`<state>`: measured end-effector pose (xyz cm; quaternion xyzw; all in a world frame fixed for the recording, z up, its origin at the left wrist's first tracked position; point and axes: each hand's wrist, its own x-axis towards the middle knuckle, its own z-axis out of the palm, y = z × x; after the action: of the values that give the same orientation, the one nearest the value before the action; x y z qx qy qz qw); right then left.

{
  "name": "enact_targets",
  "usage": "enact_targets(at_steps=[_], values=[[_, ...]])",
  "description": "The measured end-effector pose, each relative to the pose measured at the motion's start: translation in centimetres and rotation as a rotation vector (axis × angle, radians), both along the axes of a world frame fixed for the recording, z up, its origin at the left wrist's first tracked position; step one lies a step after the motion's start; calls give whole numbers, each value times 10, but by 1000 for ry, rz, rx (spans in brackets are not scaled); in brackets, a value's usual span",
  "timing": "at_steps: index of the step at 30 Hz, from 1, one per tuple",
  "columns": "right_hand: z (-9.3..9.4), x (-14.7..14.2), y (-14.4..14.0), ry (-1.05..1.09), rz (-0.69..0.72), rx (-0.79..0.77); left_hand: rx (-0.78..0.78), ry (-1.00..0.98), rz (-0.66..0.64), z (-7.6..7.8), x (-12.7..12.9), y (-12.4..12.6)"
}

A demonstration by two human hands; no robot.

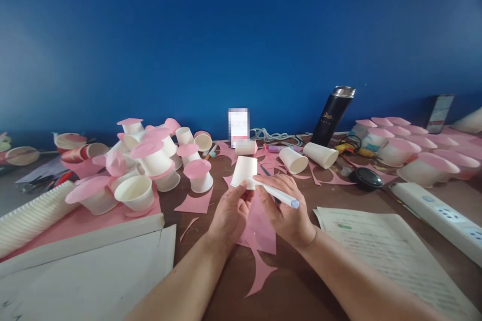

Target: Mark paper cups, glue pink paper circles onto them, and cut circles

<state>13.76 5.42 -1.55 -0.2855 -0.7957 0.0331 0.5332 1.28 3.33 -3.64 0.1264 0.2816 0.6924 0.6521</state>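
My left hand point(232, 213) grips a white paper cup point(244, 168) near its lower end, above the middle of the table. Closed round a white marker pen point(276, 193) with a pale blue end, my right hand point(288, 205) holds it slanted, its front end close to the cup's lower edge. Whether the tip touches the cup cannot be made out. Beneath both hands lies cut pink paper point(259, 233), with a curved scrap point(260, 273) nearer to me. Two white cups point(293, 160) lie on their sides beyond my right hand.
Cups with pink paper discs point(150, 153) crowd the left, beside a stack of nested cups point(33, 218). More disc-topped cups point(404, 145) stand at right, near a power strip point(444, 215) and black mouse point(367, 178). A dark flask point(331, 118) and phone point(238, 125) stand by the wall.
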Motion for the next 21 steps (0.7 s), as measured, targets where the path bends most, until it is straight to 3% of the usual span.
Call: enact_targets(at_steps=[21], values=[[0,2,2,-15,-34,28,155,103,-51,7,2,-3]])
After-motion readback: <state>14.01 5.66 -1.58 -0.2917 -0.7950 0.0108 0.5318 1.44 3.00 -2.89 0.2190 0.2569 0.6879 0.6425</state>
